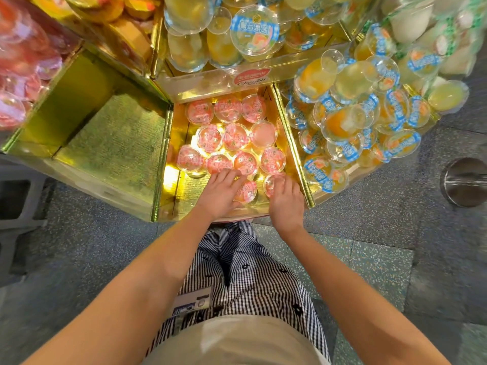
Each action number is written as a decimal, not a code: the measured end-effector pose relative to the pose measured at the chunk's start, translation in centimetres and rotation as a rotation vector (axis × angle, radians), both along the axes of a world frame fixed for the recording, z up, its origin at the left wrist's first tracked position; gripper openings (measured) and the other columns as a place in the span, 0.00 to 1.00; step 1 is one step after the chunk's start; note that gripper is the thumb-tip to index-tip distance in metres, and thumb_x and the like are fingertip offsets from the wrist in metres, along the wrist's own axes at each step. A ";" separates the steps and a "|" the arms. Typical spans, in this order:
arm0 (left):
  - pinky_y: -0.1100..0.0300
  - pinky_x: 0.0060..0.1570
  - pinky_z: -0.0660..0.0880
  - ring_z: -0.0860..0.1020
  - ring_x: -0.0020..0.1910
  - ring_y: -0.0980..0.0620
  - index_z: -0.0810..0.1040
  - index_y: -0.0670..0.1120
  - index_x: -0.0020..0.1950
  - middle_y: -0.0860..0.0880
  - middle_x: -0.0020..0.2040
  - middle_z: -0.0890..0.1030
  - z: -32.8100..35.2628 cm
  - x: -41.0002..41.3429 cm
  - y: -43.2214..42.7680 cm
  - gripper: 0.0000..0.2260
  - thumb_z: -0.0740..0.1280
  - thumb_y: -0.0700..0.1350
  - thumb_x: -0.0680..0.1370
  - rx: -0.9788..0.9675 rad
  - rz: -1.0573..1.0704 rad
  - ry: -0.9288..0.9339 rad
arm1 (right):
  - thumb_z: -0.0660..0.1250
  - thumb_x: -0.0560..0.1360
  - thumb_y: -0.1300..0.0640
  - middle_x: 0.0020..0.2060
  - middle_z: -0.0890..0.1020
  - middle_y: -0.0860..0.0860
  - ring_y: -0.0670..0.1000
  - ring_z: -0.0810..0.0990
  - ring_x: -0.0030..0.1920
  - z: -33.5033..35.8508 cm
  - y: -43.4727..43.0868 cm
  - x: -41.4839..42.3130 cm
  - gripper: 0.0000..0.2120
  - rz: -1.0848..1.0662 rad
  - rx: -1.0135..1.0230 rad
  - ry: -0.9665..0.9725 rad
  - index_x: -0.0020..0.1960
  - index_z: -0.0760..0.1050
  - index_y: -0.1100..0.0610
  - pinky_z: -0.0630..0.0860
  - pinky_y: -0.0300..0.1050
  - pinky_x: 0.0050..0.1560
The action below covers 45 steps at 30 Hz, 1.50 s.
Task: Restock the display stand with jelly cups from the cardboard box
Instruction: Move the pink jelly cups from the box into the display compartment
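The step in hand was setting pink jelly cups (235, 137) into the middle bin (286, 143) of the gold display stand (160, 164). Three rows lay there lids up, and a fourth row at the front was only begun. The left hand (221, 196) lay spread, its fingers fairly straight, over one front cup (247, 192). The right hand (286, 204), a little apart from it, had its fingers curled over the corner cup (272, 181) by the right wall, seemingly seating it. The front left of the bin was bare, so the restock looked partly done. Next, both hands would need to let go, go back to the cardboard box, which was out of view, and bring more cups for that gap.

The bin to the left (113, 133) showed only its gold lining, while the bin to the right held a loose heap of yellow cups (340, 122). The stand stood on a speckled grey-green floor (369, 259), with a round metal base (465, 181) off to the right.
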<state>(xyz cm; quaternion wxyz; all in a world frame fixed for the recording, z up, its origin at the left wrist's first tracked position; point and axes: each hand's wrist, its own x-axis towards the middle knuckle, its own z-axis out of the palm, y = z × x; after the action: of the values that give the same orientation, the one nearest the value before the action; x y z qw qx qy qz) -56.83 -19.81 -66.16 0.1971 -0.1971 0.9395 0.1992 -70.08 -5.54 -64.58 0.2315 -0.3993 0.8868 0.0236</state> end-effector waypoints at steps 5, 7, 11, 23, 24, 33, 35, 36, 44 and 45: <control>0.47 0.73 0.54 0.58 0.73 0.44 0.59 0.46 0.77 0.46 0.74 0.62 -0.1 -0.9 0.5 0.36 0.69 0.57 0.75 -0.018 -0.019 0.037 | 0.64 0.78 0.62 0.73 0.64 0.63 0.63 0.60 0.74 -0.7 -0.8 -0.5 0.25 0.045 -0.045 -0.084 0.73 0.64 0.60 0.60 0.57 0.72; 0.47 0.73 0.53 0.59 0.73 0.44 0.59 0.46 0.77 0.45 0.73 0.63 -0.2 -1.6 0.9 0.36 0.69 0.58 0.75 -0.035 -0.013 0.037 | 0.64 0.78 0.64 0.71 0.66 0.62 0.63 0.63 0.72 -0.6 -1.1 -1.0 0.25 0.037 -0.045 -0.075 0.73 0.65 0.60 0.61 0.57 0.71; 0.43 0.71 0.57 0.61 0.72 0.42 0.64 0.45 0.75 0.44 0.73 0.65 -0.3 -2.6 1.5 0.33 0.68 0.59 0.75 -0.068 -0.037 0.051 | 0.66 0.74 0.68 0.65 0.71 0.64 0.63 0.69 0.65 -0.6 -0.7 -1.2 0.26 0.036 -0.019 -0.067 0.71 0.67 0.63 0.68 0.55 0.64; 0.43 0.72 0.54 0.58 0.74 0.44 0.58 0.46 0.77 0.45 0.74 0.61 0.3 -2.8 1.6 0.36 0.68 0.59 0.75 -0.042 0.024 0.028 | 0.58 0.77 0.70 0.76 0.55 0.61 0.59 0.51 0.77 -0.3 -1.0 -1.5 0.32 -0.002 -0.029 -0.127 0.78 0.53 0.58 0.58 0.53 0.75; 0.44 0.72 0.54 0.58 0.74 0.44 0.59 0.46 0.77 0.45 0.74 0.61 0.7 -2.7 1.3 0.36 0.68 0.58 0.75 -0.049 0.030 0.035 | 0.59 0.76 0.70 0.76 0.55 0.61 0.60 0.51 0.77 -0.1 -1.1 -1.6 0.33 -0.003 -0.027 -0.142 0.78 0.52 0.57 0.58 0.54 0.75; 0.43 0.64 0.67 0.68 0.67 0.41 0.71 0.46 0.70 0.43 0.68 0.71 5.9 3.8 -4.8 0.24 0.68 0.52 0.76 -0.196 0.147 0.222 | 0.62 0.80 0.49 0.77 0.57 0.59 0.63 0.55 0.75 4.5 -5.1 1.7 0.29 -0.041 -0.044 -0.103 0.77 0.56 0.56 0.56 0.59 0.74; 0.44 0.61 0.69 0.69 0.66 0.40 0.72 0.45 0.70 0.43 0.67 0.72 7.3 6.8 -6.7 0.25 0.69 0.51 0.74 -0.221 0.191 0.224 | 0.62 0.80 0.49 0.76 0.58 0.60 0.62 0.56 0.75 5.8 -7.3 4.2 0.29 -0.017 -0.085 -0.085 0.76 0.59 0.57 0.56 0.58 0.74; 0.45 0.60 0.70 0.71 0.65 0.40 0.72 0.45 0.69 0.42 0.66 0.73 8.1 8.6 -7.7 0.25 0.70 0.50 0.73 -0.240 0.205 0.223 | 0.62 0.79 0.49 0.76 0.59 0.60 0.62 0.57 0.75 6.4 -8.5 5.8 0.29 -0.005 -0.104 -0.070 0.76 0.60 0.57 0.57 0.57 0.74; 0.43 0.55 0.74 0.75 0.61 0.36 0.75 0.42 0.68 0.39 0.64 0.76 13.8 29.2 -13.9 0.28 0.75 0.49 0.70 -0.368 0.383 0.209 | 0.63 0.79 0.48 0.72 0.64 0.62 0.64 0.63 0.70 11.3 -18.9 23.4 0.27 0.203 -0.231 0.023 0.73 0.64 0.58 0.64 0.56 0.68; 0.44 0.53 0.74 0.76 0.60 0.36 0.75 0.42 0.67 0.39 0.63 0.77 14.5 32.2 -14.5 0.28 0.75 0.49 0.69 -0.383 0.405 0.190 | 0.64 0.78 0.48 0.71 0.65 0.62 0.63 0.64 0.69 11.8 -20.2 26.2 0.26 0.233 -0.240 0.028 0.72 0.65 0.58 0.65 0.55 0.66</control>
<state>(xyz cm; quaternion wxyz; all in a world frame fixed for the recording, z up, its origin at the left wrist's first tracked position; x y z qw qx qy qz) -24.64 -34.28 -51.71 0.0237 -0.3947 0.9157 0.0714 -43.89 -25.73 -52.77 0.1655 -0.5240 0.8340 -0.0501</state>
